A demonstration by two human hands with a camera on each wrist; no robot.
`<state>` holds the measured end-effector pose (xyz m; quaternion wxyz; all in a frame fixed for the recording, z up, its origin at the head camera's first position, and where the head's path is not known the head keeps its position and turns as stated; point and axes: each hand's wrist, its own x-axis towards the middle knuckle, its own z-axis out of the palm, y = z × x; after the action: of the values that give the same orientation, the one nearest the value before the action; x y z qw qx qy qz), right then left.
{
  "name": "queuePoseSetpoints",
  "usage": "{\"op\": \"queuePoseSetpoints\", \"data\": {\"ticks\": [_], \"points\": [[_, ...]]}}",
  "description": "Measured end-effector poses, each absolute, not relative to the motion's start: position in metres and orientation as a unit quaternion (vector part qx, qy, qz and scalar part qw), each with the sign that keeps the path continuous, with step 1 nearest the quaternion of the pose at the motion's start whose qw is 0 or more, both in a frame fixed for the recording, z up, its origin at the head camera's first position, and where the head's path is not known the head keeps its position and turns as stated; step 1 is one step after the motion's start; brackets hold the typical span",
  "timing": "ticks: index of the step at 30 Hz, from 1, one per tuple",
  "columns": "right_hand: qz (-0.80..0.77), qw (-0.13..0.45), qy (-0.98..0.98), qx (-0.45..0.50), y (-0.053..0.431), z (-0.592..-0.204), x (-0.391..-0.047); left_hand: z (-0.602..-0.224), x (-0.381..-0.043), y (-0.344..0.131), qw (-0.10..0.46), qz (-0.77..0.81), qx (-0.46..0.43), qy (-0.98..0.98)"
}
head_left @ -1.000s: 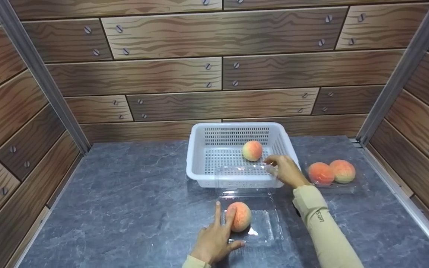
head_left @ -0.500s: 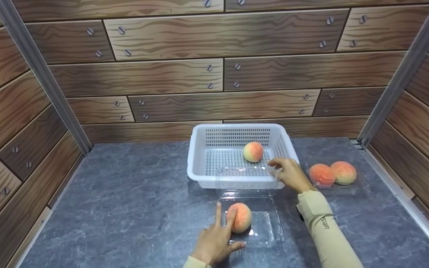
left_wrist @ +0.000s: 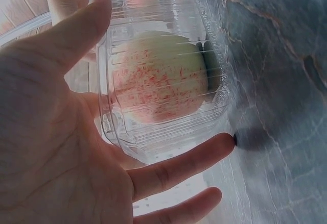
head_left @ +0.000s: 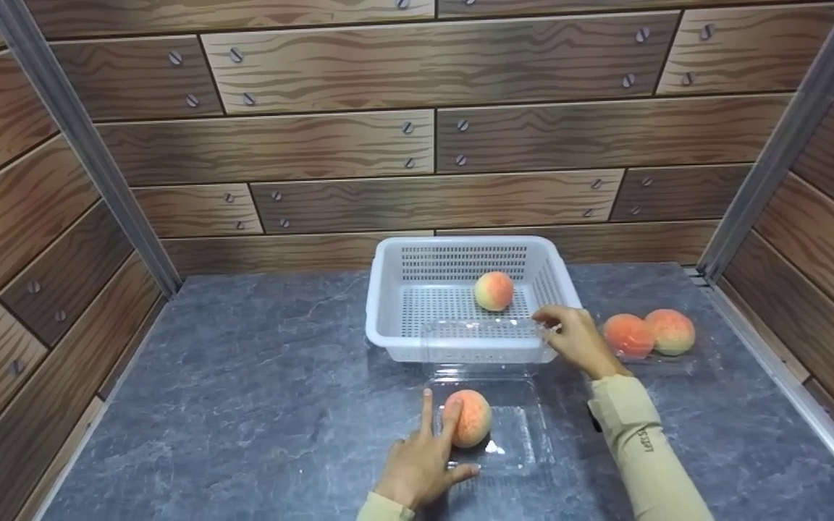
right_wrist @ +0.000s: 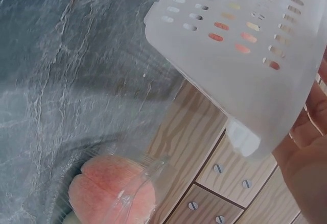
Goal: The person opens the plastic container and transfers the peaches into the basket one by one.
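Observation:
A clear plastic clamshell container [head_left: 518,463] lies unfolded on the table, its lid [head_left: 453,351] raised against the front of the white basket [head_left: 388,340]. One peach [head_left: 472,420] sits in the container's base, at its left side. My left hand [head_left: 420,463] is at the base's front left corner, fingers spread; one fingertip lies over the peach in the head view. In the left wrist view the peach [left_wrist: 158,76] shows through the clear wall, beside the thumb. With thumb and finger, my right hand [head_left: 576,340] pinches the lid's right edge; its fingertips are partly hidden in the right wrist view.
Another peach [head_left: 494,291] lies inside the basket. Right of the basket, two peaches [head_left: 669,333] sit in a second clear container [head_left: 703,354]. Wood-patterned walls [head_left: 344,141] with metal corner posts [head_left: 84,152] enclose the grey marbled table [head_left: 243,391].
My right hand has shifted slightly to the right at the lid's edge. The left hand and the peach beside it stay in place. The head view has moved a little.

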<state>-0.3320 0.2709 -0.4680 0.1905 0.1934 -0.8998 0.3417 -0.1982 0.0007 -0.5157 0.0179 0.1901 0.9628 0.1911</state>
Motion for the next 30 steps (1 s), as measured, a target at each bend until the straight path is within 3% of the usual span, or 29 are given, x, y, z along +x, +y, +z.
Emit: {"op": "queuePoseSetpoints", "data": {"ticks": [30], "points": [[0.296,0.235,-0.906,0.190,0.2684,-0.4675,-0.3218,-0.5095,-0.1994,-0.0001,0.023,0.155,0.188,0.970]]}}
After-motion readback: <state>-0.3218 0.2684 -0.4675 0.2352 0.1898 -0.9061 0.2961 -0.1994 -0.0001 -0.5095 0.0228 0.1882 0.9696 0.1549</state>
